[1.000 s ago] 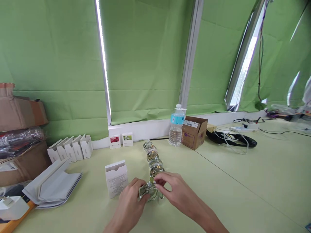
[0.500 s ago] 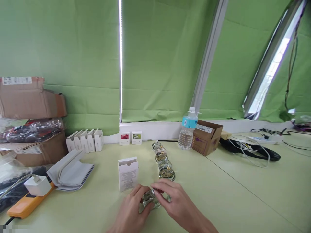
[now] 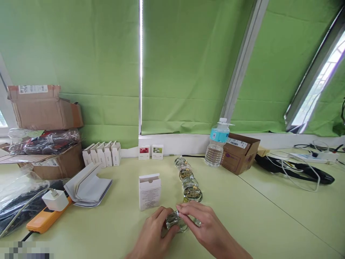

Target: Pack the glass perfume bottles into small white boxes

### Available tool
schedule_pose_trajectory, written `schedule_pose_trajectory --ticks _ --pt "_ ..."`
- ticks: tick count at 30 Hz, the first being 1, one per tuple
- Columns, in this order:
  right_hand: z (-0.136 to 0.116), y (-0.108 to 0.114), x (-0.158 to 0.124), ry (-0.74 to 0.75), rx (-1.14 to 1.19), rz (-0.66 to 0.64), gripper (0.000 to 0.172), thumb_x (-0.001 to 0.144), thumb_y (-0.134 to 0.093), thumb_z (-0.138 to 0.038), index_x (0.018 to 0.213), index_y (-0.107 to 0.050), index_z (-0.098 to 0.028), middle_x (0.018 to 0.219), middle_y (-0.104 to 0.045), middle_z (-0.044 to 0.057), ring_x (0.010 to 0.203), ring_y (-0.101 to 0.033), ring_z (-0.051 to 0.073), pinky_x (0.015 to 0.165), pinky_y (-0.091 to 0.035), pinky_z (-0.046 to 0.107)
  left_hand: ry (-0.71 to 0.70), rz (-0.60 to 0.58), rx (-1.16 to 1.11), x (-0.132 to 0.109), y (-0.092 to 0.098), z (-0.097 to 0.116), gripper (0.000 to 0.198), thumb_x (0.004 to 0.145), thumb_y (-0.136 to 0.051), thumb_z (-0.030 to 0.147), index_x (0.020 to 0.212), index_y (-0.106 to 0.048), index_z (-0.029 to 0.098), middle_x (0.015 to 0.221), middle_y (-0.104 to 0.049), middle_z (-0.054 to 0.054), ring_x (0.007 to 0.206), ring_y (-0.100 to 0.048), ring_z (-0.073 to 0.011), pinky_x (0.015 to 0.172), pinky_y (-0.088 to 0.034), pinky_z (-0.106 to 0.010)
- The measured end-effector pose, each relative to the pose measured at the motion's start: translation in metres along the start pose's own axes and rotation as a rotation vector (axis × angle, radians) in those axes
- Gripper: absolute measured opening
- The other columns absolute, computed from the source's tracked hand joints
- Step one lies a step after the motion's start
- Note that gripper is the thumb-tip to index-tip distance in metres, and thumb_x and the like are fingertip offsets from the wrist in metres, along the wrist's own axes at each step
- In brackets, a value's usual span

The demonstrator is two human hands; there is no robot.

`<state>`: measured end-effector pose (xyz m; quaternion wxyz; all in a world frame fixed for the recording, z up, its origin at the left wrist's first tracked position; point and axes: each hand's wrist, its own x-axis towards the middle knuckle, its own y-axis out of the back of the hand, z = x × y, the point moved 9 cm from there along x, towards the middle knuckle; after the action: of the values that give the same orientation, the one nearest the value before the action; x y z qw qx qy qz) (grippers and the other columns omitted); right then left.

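A small clear glass bottle [image 3: 175, 222] is gripped low down by my left hand [image 3: 156, 228], thumb in front and fingers behind. My right hand [image 3: 203, 223] is closed in a pinch at the bottle's neck; a tiny shiny bit shows there, too small to name. Beyond my hands runs a row of several similar glass bottles [image 3: 190, 183] with gold-coloured parts. To the left of the row, an upright white carton [image 3: 150, 192] with an open top and printed text stands near my left hand.
Several white cartons [image 3: 101, 154] stand at back left, near folded papers [image 3: 88, 189]. Two small picture boxes [image 3: 144, 152] lean on the sill. A water bottle [image 3: 216, 144] and brown box [image 3: 238, 154] are behind right. An orange power strip [image 3: 48, 217] lies left.
The whole view has shifted, so things on the table appear farther right. Both hands keep the same hold on the glass bottle, with hardly any finger movement.
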<state>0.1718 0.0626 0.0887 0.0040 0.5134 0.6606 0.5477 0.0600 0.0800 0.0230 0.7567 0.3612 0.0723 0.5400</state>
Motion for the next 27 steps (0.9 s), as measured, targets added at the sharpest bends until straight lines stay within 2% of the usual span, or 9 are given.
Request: schedule_pose_trajectory --ticks 7,11,17,20,25,27 --pt "0.001 0.002 0.002 0.010 0.041 -0.030 0.016 0.094 -0.052 -0.020 0.093 -0.068 -0.023 0.090 -0.072 0.002 0.086 -0.066 0.016 0.081 -0.051 0.026 0.000 0.001 0.005 0.001 0.000 -0.001 0.025 0.088 -0.054 0.026 0.113 -0.058 0.025 0.102 -0.066 -0.004 0.084 -0.060 -0.0177 0.064 -0.045 -0.022" --pt "-0.005 -0.002 0.001 0.045 -0.049 -0.028 0.021 0.096 -0.046 -0.016 0.096 -0.067 -0.021 0.088 -0.072 0.004 0.084 -0.066 0.017 0.081 -0.050 0.030 -0.013 -0.007 0.016 0.001 -0.002 -0.002 0.025 0.088 -0.054 0.025 0.113 -0.058 0.024 0.099 -0.066 -0.005 0.080 -0.060 -0.0170 0.065 -0.046 -0.022" --pt "-0.001 -0.010 -0.001 -0.055 -0.146 -0.017 0.024 0.095 -0.046 -0.016 0.095 -0.069 -0.021 0.086 -0.073 0.004 0.082 -0.068 0.019 0.080 -0.052 0.030 -0.028 0.015 0.029 0.000 -0.002 -0.002 0.024 0.089 -0.053 0.026 0.112 -0.058 0.025 0.097 -0.065 -0.004 0.077 -0.059 -0.0163 0.067 -0.046 -0.023" --pt "-0.003 -0.010 0.000 -0.050 -0.201 -0.014 0.028 0.096 -0.043 -0.016 0.102 -0.069 -0.020 0.090 -0.074 0.006 0.085 -0.068 0.021 0.083 -0.052 0.033 -0.024 0.022 0.031 -0.001 -0.002 -0.003 0.023 0.090 -0.052 0.028 0.112 -0.057 0.025 0.096 -0.064 -0.003 0.075 -0.058 -0.0155 0.067 -0.045 -0.023" --pt "0.005 -0.006 -0.001 -0.114 -0.089 -0.014 0.023 0.095 -0.049 -0.022 0.092 -0.072 -0.023 0.084 -0.074 0.003 0.079 -0.068 0.019 0.078 -0.054 0.029 -0.023 0.002 0.024 0.000 -0.003 -0.002 0.025 0.089 -0.054 0.027 0.113 -0.057 0.025 0.098 -0.065 -0.004 0.078 -0.059 -0.0164 0.067 -0.045 -0.022" --pt "0.003 -0.007 -0.001 -0.069 -0.093 -0.017 0.024 0.096 -0.047 -0.020 0.096 -0.071 -0.023 0.086 -0.074 0.003 0.081 -0.068 0.019 0.079 -0.053 0.029 -0.022 0.002 0.025 0.000 -0.003 -0.002 0.025 0.088 -0.054 0.026 0.114 -0.057 0.025 0.099 -0.065 -0.004 0.079 -0.059 -0.0168 0.066 -0.045 -0.023"
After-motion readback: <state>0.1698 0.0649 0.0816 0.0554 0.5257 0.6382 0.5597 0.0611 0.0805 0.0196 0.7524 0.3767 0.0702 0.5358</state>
